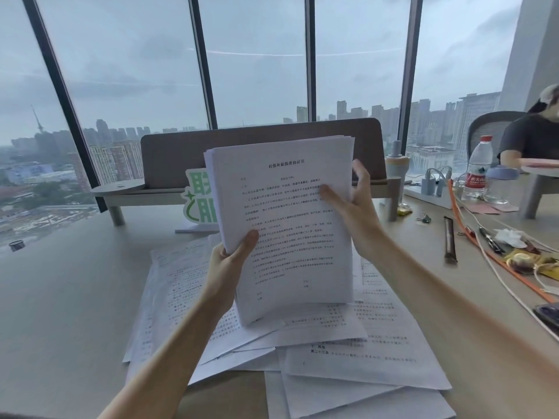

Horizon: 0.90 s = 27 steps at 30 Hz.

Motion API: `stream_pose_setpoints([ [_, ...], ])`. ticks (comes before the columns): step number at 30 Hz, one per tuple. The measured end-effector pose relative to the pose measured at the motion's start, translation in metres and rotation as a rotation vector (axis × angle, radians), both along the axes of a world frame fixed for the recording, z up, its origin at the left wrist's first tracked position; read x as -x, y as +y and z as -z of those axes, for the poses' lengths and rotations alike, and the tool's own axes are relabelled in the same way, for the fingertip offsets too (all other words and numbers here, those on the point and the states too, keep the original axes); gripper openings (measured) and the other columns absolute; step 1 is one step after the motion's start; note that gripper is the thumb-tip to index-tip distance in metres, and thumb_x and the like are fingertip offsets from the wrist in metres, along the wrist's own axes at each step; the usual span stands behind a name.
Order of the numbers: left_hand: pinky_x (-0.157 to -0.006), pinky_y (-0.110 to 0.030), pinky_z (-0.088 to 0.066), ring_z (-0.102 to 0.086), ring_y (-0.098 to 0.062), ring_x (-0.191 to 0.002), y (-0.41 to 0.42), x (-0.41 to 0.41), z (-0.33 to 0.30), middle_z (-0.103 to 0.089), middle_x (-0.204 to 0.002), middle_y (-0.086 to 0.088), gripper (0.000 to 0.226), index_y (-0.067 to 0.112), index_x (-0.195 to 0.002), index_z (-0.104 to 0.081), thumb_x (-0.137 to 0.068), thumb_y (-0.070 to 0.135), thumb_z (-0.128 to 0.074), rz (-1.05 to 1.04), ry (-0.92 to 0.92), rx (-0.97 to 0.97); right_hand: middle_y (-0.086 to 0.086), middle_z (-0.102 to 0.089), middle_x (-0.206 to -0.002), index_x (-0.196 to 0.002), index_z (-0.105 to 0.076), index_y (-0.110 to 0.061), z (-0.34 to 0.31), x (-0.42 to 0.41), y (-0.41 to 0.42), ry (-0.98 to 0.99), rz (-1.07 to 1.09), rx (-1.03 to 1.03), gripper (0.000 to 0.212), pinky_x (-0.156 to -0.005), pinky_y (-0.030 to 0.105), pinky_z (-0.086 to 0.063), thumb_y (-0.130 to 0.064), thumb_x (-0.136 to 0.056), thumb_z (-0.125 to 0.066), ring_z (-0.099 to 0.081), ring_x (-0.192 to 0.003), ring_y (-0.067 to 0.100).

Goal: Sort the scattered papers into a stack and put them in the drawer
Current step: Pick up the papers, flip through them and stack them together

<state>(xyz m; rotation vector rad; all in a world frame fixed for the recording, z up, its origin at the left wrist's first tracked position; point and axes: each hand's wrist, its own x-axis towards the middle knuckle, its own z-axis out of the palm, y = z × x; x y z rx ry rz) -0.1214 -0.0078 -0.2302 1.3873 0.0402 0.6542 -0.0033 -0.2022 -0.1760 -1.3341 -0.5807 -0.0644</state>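
A thick stack of printed white papers point(290, 237) stands upright above the desk, its lower edge touching the loose sheets below. My left hand point(230, 261) grips its left edge, thumb on the front page. My right hand point(351, 207) holds the right edge, thumb on the front and fingers curled behind. Several scattered sheets point(348, 352) lie fanned out and overlapping on the desk point(69, 297) under the stack. No drawer is in view.
A green-and-white sign point(198, 201) stands behind the stack before a grey divider panel point(260, 146). At right lie a water bottle point(478, 167), cables, an orange strap point(472, 234), pens and wrappers. A seated person point(529, 137) is at far right.
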Motion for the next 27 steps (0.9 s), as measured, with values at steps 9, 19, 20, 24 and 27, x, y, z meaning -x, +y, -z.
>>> stream_pose_setpoints([
  [9,-0.064,-0.03,-0.06,-0.074,-0.019,-0.08,0.002,-0.007,0.012,-0.078,-0.086,0.001,0.005,0.017,-0.09,-0.074,-0.087,0.015,-0.071,-0.161,-0.055,-0.026,0.002,-0.063,-0.103,-0.108,-0.047,-0.014,0.044,0.017,0.014,-0.016,0.122,0.18,0.024,-0.076,0.038,-0.05,-0.022,-0.088,-0.057,-0.061,-0.094,0.017],
  [19,-0.055,-0.025,-0.057,-0.07,-0.009,-0.067,0.008,-0.02,0.007,-0.073,-0.071,0.01,0.01,0.028,-0.079,-0.07,-0.088,0.031,-0.073,-0.318,0.132,-0.324,-0.003,-0.06,-0.104,-0.117,-0.039,-0.019,0.046,0.014,0.018,0.04,0.151,0.408,0.023,-0.071,0.033,-0.051,-0.009,-0.097,-0.044,-0.06,-0.092,0.014],
  [20,-0.055,-0.024,-0.057,-0.07,-0.009,-0.065,0.011,-0.02,0.004,-0.073,-0.072,0.01,0.01,0.026,-0.08,-0.07,-0.088,0.03,-0.073,-0.291,0.177,-0.325,-0.003,-0.061,-0.108,-0.119,-0.039,-0.021,0.044,0.011,0.018,0.106,0.115,0.439,0.025,-0.077,0.037,-0.054,-0.011,-0.097,-0.046,-0.061,-0.096,0.017],
  [24,-0.062,-0.034,-0.061,-0.076,-0.023,-0.072,0.038,-0.018,0.001,-0.078,-0.084,-0.005,0.015,0.012,-0.094,-0.074,-0.09,0.027,-0.071,-0.073,0.381,-0.227,0.003,-0.057,-0.123,-0.131,-0.047,-0.017,0.054,-0.006,0.013,0.105,0.082,0.823,0.033,-0.096,0.043,-0.047,-0.031,-0.103,-0.038,-0.054,-0.109,0.025],
  [27,-0.058,-0.036,-0.06,-0.075,-0.026,-0.066,0.063,-0.02,0.007,-0.078,-0.081,-0.009,0.02,0.009,-0.096,-0.071,-0.091,0.029,-0.068,-0.002,0.587,-0.155,0.014,-0.057,-0.13,-0.136,-0.049,-0.018,0.073,-0.015,-0.001,-0.124,0.303,1.424,0.058,-0.102,0.054,-0.043,-0.052,-0.103,-0.017,-0.054,-0.117,0.035],
])
